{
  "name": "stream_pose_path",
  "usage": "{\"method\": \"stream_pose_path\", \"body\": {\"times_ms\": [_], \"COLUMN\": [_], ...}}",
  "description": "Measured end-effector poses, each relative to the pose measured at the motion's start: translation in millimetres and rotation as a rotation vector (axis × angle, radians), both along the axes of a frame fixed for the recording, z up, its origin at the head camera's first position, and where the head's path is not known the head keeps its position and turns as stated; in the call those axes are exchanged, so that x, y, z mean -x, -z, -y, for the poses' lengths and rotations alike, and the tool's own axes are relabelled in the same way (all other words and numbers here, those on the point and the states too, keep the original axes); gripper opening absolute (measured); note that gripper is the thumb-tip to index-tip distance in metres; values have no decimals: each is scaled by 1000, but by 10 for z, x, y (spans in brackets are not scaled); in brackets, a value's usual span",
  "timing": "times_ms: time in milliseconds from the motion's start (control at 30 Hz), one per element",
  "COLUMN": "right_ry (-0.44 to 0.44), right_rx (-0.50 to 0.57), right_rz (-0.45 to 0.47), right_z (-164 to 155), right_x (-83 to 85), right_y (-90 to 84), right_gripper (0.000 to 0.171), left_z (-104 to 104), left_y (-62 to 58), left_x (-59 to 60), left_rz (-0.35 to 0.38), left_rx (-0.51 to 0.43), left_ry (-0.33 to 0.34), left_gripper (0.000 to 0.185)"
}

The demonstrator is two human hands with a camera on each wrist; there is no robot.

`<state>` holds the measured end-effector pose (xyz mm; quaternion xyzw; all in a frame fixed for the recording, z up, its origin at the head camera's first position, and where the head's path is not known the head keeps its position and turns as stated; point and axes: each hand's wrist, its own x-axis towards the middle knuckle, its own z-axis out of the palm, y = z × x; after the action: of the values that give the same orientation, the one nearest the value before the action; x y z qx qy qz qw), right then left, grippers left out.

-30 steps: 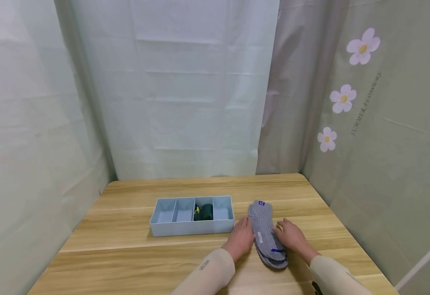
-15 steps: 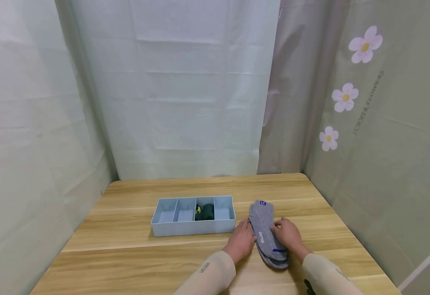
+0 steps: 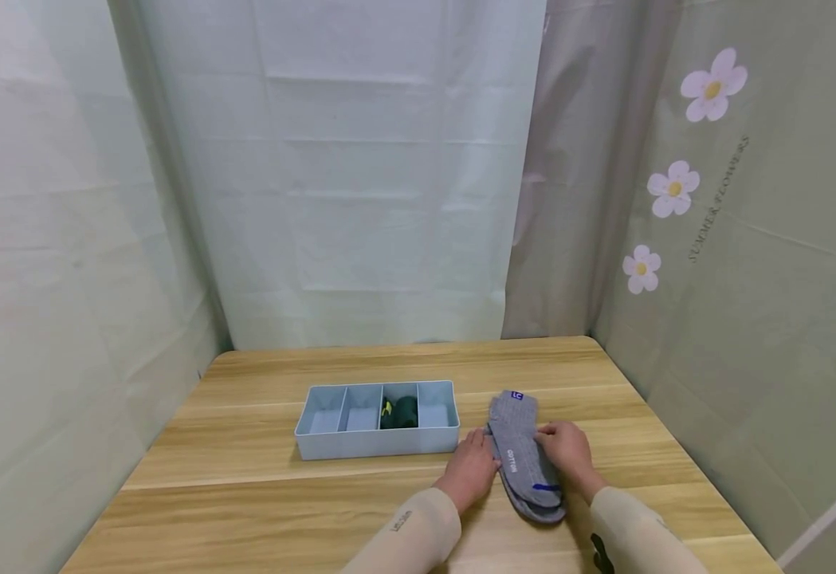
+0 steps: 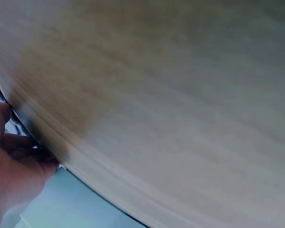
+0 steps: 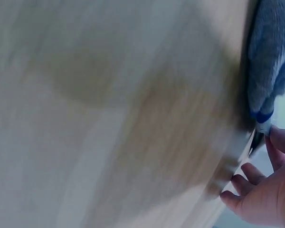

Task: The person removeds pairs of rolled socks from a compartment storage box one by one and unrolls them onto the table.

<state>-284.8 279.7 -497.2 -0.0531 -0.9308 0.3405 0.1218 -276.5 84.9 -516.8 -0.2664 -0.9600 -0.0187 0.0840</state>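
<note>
- Grey socks [image 3: 525, 454]: stacked flat on the table [image 3: 245, 494], just right of the divider tray [image 3: 377, 442].
- My left hand [image 3: 472, 466]: fingers relaxed, steadying the stack's left edge.
- My right hand [image 3: 567, 450]: flat on top, pressing the pair aligned.

Both arms wear long beige sleeves: the left sleeve [image 3: 406, 532] bears small dark lettering, the right sleeve [image 3: 629, 530] a dark mark.

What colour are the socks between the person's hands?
The socks are grey with small blue marks and a blue tag, clearest in the head view.
</note>
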Motion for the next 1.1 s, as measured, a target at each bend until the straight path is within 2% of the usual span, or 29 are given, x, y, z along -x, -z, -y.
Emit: {"method": "stream_pose_path", "body": {"times_ms": [167, 267, 400, 633, 700, 900, 1033, 1100], "right_ry": [17, 8, -11, -53, -63, -93, -144, -165], "right_rx": [17, 54, 160, 464, 491, 466, 320, 187], "right_rz": [6, 32, 99, 226, 261, 365, 379, 357], "right_z": [-108, -187, -308, -564, -655, -944, -1094, -1125], "right_x": [-7, -11, -16, -57, -79, -142, -169, -174], "right_y": [-41, -72, -80, -56, -70, -121, -171, -206], "right_gripper": [18, 20, 21, 22, 23, 19, 13, 10], "left_z": [10, 13, 10, -1, -8, -28, -32, -33], "left_y": [-8, -31, -80, -156, -176, -176, -176, -174], "left_x": [-25, -42, -53, -69, -73, -65, -57, -51], "left_rz": [-78, -97, -66, -4, 13, 60, 62, 56], "left_rx": [-11, -10, 27, 34, 46, 60, 54, 57], "left_ry": [19, 25, 20, 12, 4, -24, -26, -23], "left_gripper": [51, 50, 52, 52, 52, 53, 53, 53]}}
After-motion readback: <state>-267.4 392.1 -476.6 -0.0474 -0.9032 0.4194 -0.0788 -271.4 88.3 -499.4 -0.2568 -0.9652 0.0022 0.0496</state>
